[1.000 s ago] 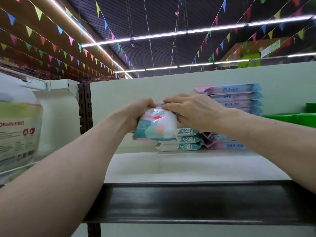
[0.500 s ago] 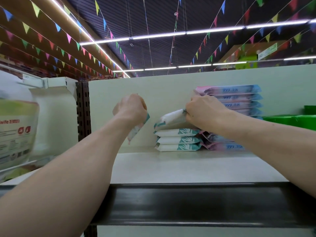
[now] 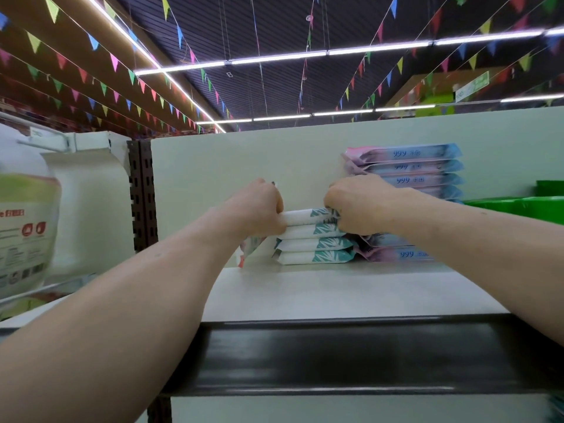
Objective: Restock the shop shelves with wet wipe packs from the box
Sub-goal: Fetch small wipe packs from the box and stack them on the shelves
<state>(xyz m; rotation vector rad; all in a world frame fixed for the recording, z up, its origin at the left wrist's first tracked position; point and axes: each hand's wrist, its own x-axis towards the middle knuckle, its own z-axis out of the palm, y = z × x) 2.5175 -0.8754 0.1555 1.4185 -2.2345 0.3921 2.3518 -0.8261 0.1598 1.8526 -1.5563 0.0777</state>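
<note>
Stock on this top shelf sits hard against the pale back panel. In the head view, a stack of flat white and teal plastic wet wipe packs (image 3: 314, 244) stands four high on the white shelf board (image 3: 335, 288). On its right it touches a taller stack of pink and blue packs (image 3: 409, 166) printed 999, with a green plastic tray (image 3: 515, 206) further right. Both arms reach in over the dark front rail (image 3: 335, 355). The right hand (image 3: 357, 206) curls its fingers at the right end of the top pack (image 3: 305, 215), pinching it as far as the blur lets me tell. The left hand (image 3: 259, 209) butts against the left end, so the top pack is squeezed between the two, most likely to square it with the three below. The left hand's fingers are also closed round a spare pack (image 3: 248, 250), soft and white with pink print, which hangs from the fist just beside the stack; holding it there probably saves a second reach. The box is out of sight. A large blurred pouch (image 3: 27, 233) shows at far left, beyond the perforated dark upright (image 3: 142, 193). By my judgement the top pack is nearly settled, and the spare pack would go on next, laid flat so the column does not lean.
</note>
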